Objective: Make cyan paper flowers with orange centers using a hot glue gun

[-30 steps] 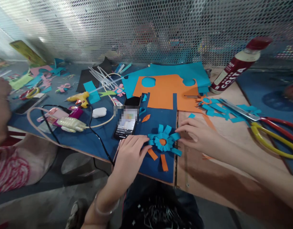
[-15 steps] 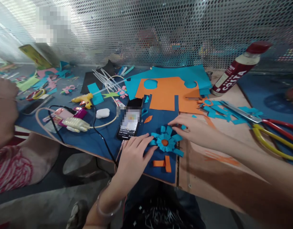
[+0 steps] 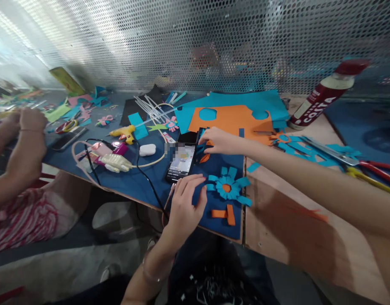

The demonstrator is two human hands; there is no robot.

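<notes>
A blue paper flower [image 3: 227,188] with an orange center lies flat on the blue tabletop. My left hand [image 3: 187,203] is just left of it, thumb and fingers apart, the fingertips close to a left petal and holding nothing. My right hand [image 3: 215,140] reaches across beyond the flower, to the right of a phone [image 3: 181,162] with a lit screen. Its fingers are parted over small blue paper pieces [image 3: 200,148], partly covered by the hand. Just below lies an orange paper leaf [image 3: 204,158]. Two orange strips [image 3: 222,214] form a T in front of the flower.
Orange sheet [image 3: 227,117] with cut-outs lies on blue sheets [image 3: 242,98] at the back. Scissors [image 3: 335,152] rest among blue scraps, near a bottle [image 3: 330,93]. A yellow glue gun [image 3: 125,133], power strip [image 3: 114,162] and cable are left; another person's hands [image 3: 31,123] work farther left.
My right hand has left the flower's right side and moved left and away to the small blue pieces by the phone. My left hand is slightly off the petals. The view has shifted left.
</notes>
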